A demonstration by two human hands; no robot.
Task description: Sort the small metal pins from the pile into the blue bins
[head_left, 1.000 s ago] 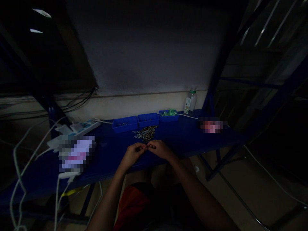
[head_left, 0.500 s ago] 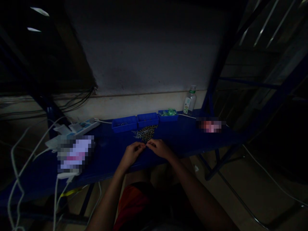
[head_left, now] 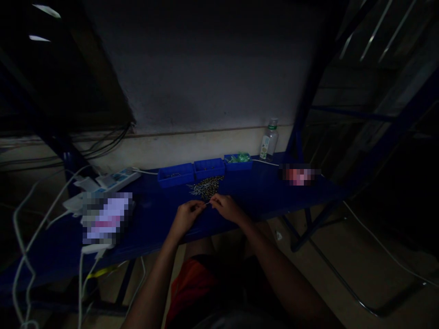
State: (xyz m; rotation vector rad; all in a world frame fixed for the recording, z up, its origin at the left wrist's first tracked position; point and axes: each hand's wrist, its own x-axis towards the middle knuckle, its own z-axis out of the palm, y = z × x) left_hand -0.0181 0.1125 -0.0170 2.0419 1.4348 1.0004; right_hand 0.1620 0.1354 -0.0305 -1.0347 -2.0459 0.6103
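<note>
My left hand [head_left: 186,215] and my right hand [head_left: 227,207] meet fingertip to fingertip over the front of a blue table [head_left: 154,224]. Both are closed in a pinch on a small thin metal piece [head_left: 206,204] between them; the light is too dim to name it. Just beyond the fingers lies a loose heap of small metal parts [head_left: 206,185]. Behind the heap stand three blue bins [head_left: 175,174] in a row, the right one [head_left: 238,161] with green bits in it.
A plastic bottle [head_left: 269,140] stands at the back right by a blue rack post. A white power strip [head_left: 111,179] and white cables lie at the left, with a blurred patch beside them. Another blurred item [head_left: 298,175] lies at the right. A wall rises close behind.
Both hands have stayed pinched together and drifted slightly up and away from me in the picture; the view has tilted a little. Nothing on the table has moved.
</note>
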